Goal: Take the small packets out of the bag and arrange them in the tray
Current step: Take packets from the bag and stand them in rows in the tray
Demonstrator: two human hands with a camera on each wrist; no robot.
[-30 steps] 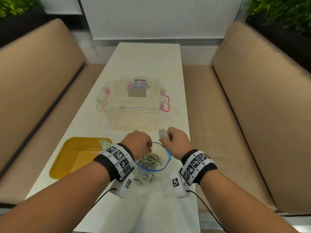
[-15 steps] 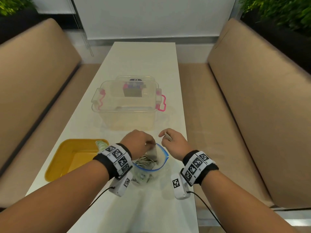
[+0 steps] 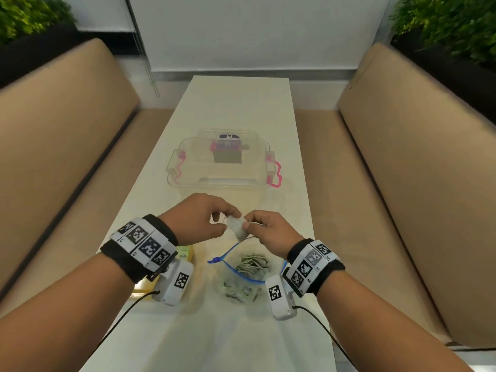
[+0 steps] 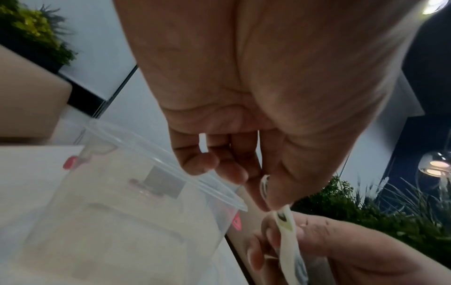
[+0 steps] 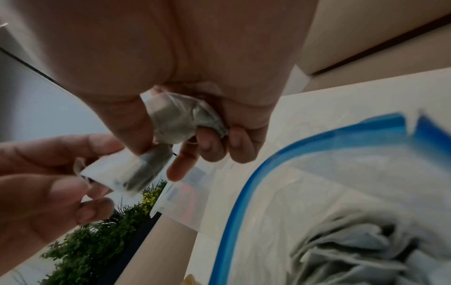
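Both hands meet above the open clear zip bag (image 3: 243, 275), which has a blue rim (image 5: 244, 192) and stands on the table with several packets inside. A small white packet (image 3: 237, 228) hangs between them. My left hand (image 3: 228, 220) pinches one end of it with thumb and forefinger (image 4: 268, 204). My right hand (image 3: 248, 222) pinches the same packet (image 5: 127, 173) under its thumb. A second packet (image 5: 180, 119) is tucked in the right palm under curled fingers. The yellow tray (image 3: 139, 291) lies at the left, mostly hidden behind my left wrist.
A clear lidded box (image 3: 222, 167) with pink latches stands just beyond the hands, mid-table. Tan bench seats (image 3: 402, 183) run along both sides of the narrow white table (image 3: 239, 103). Plants fill the far corners.
My left hand has come up out of the bag holding a packet, and the right hand has closed in to pinch it too. Both hands now sit higher, over the bag mouth.
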